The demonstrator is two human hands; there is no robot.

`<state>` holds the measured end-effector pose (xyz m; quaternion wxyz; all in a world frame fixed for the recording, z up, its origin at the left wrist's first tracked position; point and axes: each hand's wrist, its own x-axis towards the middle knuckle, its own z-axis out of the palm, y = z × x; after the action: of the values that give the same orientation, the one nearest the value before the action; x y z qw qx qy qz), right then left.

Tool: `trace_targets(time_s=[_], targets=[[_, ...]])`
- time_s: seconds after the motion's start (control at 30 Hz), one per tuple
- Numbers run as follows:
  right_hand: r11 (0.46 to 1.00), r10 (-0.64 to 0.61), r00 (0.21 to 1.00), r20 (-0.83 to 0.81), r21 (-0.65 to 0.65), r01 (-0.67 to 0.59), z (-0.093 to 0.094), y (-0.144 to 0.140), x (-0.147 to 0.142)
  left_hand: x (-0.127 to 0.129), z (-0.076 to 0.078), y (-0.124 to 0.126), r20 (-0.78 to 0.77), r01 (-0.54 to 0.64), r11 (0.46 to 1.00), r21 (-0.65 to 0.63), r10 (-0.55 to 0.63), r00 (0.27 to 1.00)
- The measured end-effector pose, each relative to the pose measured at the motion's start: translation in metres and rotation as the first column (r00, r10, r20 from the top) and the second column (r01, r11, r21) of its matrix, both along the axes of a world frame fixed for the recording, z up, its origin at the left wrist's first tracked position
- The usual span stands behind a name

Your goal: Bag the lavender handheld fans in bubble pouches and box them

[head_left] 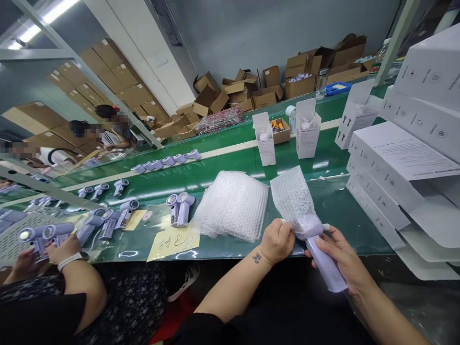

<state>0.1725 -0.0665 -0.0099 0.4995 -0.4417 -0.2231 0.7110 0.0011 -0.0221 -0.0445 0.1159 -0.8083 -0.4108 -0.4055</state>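
My right hand [339, 254] is closed around the neck of a lavender handheld fan [327, 268], whose handle slants down to the right. The fan's round head sits at the mouth of a bubble wrap bag [293, 194], which stretches away toward the back. With its fingers pinched together, my left hand [278, 241] grips the bag's edge beside the fan head. Just left of it lies a pile of bubble wrap bags [235, 206]. Two more lavender fans [181, 209] lie side by side beyond that pile, near a yellow paper note [172, 243] with handwriting.
Stacked white boxes [388, 191] rise on the right. Open white cartons [264, 139] stand on the green conveyor belt [223, 155], where several fans lie further left. At left, a co-worker's hands [64, 249] hold fans. Brown cardboard boxes [240, 91] sit behind the line.
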Motion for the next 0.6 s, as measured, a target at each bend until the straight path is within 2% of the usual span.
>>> trace_targets(time_s=[0.07,0.17,0.23,0.27,0.37,0.4,0.47,0.53,0.6], targets=[[1.000,-0.016,1.000,-0.021,0.012,0.016,-0.001,0.003,0.001,0.009,-0.001,-0.004,0.088,0.008,0.997,-0.075,-0.001,0.996],[0.999,-0.016,0.999,-0.043,0.037,0.017,-0.003,0.005,0.004,0.017,0.006,-0.014,0.069,0.218,0.966,-0.140,-0.210,0.975],[0.999,0.008,0.999,-0.034,0.033,-0.007,-0.003,0.007,0.006,0.022,0.014,-0.015,0.085,0.292,0.938,-0.186,-0.281,0.956],[0.999,0.028,0.999,-0.028,0.024,-0.027,-0.002,0.008,0.008,0.024,0.019,-0.014,0.115,0.279,0.938,-0.204,-0.260,0.959],[0.995,0.097,0.995,-0.022,0.002,-0.097,-0.001,0.012,0.012,0.031,0.035,-0.006,0.138,0.137,0.972,-0.192,-0.111,0.984],[0.994,0.112,0.993,-0.027,-0.002,-0.112,0.000,0.013,0.013,0.033,0.039,-0.003,0.095,0.119,0.981,-0.153,-0.106,0.990],[0.992,0.121,0.991,-0.057,-0.016,-0.122,0.002,0.015,0.015,0.034,0.045,-0.002,-0.050,0.205,0.978,-0.042,-0.207,0.977],[0.992,0.115,0.989,-0.097,-0.048,-0.120,0.004,0.016,0.016,0.031,0.047,-0.003,-0.198,0.369,0.929,0.028,-0.357,0.913],[0.990,0.079,0.993,-0.091,-0.111,-0.089,0.006,0.018,0.016,0.025,0.044,-0.003,-0.247,0.443,0.896,0.015,-0.426,0.870]])
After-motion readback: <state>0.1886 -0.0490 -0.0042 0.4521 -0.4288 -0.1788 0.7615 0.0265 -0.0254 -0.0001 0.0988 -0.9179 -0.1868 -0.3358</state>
